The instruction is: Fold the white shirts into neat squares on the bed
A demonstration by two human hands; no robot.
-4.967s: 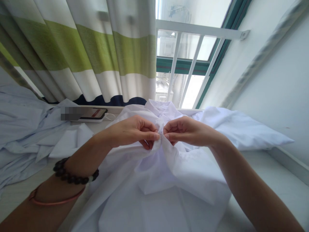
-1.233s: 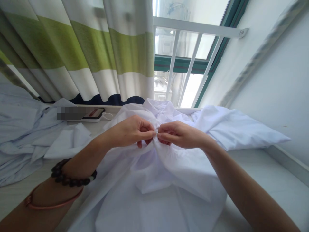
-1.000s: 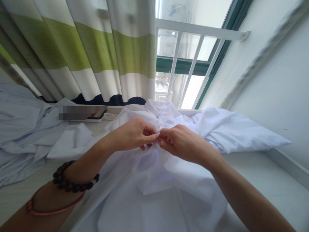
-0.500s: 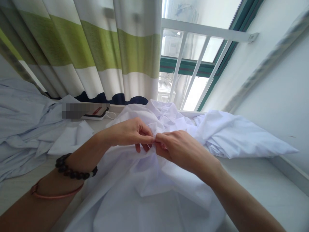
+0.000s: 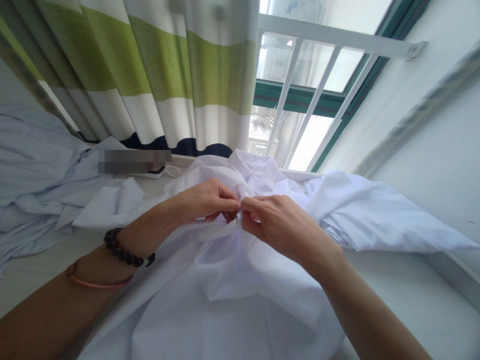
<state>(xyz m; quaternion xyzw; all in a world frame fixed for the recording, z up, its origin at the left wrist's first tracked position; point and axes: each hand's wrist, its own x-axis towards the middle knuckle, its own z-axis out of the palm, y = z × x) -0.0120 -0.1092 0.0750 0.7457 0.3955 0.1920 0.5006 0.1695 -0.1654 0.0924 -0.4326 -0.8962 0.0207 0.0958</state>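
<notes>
A white shirt (image 5: pixel 240 295) lies spread on a pale table, its collar pointing toward the window and one sleeve stretched out to the right. My left hand (image 5: pixel 204 201) pinches the shirt's front edge with thumb and fingers closed. My right hand (image 5: pixel 275 222) pinches the opposite front edge, fingertips touching those of the left hand at the shirt's middle. What sits between the fingertips is too small to make out. A dark bead bracelet and a thin pink band circle my left wrist.
A heap of pale blue garments (image 5: pixel 33 175) lies at the left. A phone (image 5: pixel 157 171) with a white cable rests by the sill. A green-and-white striped curtain (image 5: pixel 150 75) hangs behind, beside a barred window (image 5: pixel 300 100). A white wall (image 5: pixel 431 125) rises at the right.
Both hands have stayed pinched together on the shirt front, the fingers shifting slightly. The view has drifted a little to the left and down.
</notes>
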